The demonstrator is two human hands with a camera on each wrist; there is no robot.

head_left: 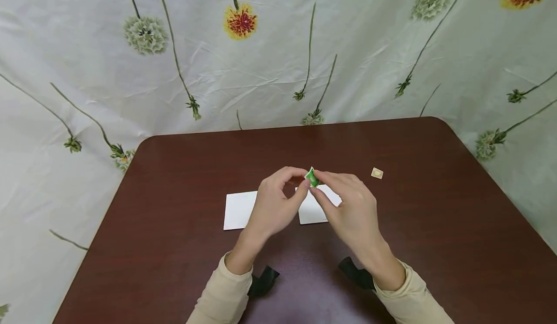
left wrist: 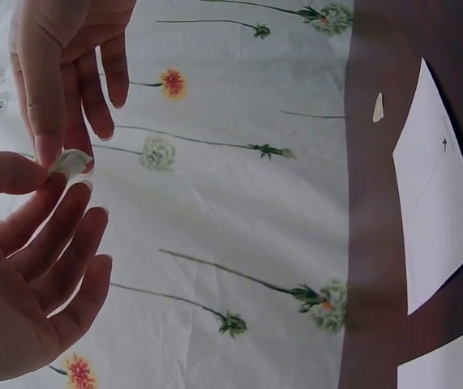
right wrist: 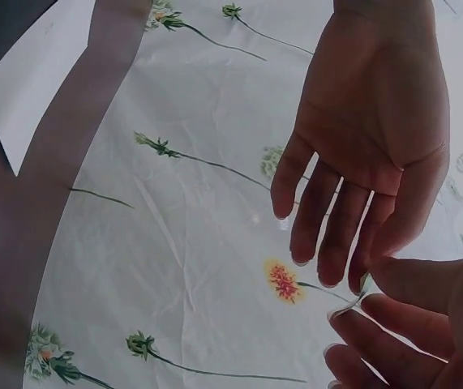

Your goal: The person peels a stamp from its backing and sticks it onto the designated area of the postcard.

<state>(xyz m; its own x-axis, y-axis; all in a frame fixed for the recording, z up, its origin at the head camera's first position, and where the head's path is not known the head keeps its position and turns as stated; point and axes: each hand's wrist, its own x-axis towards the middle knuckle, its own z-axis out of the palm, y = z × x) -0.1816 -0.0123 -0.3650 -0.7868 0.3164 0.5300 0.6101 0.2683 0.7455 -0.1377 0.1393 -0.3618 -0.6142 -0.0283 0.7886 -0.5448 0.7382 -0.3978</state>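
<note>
Above the middle of the table, both hands pinch one small green-and-white piece of paper or sticker (head_left: 312, 177), which is bent. My left hand (head_left: 277, 199) holds it from the left between thumb and forefinger, the other fingers loosely bent. From the right, my right hand (head_left: 350, 208) has thumb and fingertips on its other edge. Its pale back (left wrist: 72, 164) shows in the left wrist view, where the left hand (left wrist: 40, 267) is below and the right hand (left wrist: 69, 65) above. In the right wrist view the fingertips mostly hide the piece (right wrist: 353, 304).
Two white sheets lie beneath the hands: a left one (head_left: 238, 210) and a right one (head_left: 311, 212), the latter with a faint arrow mark. A small beige square (head_left: 377, 173) lies farther right on the dark brown table (head_left: 435, 227). Flowered cloth (head_left: 270, 63) hangs behind it.
</note>
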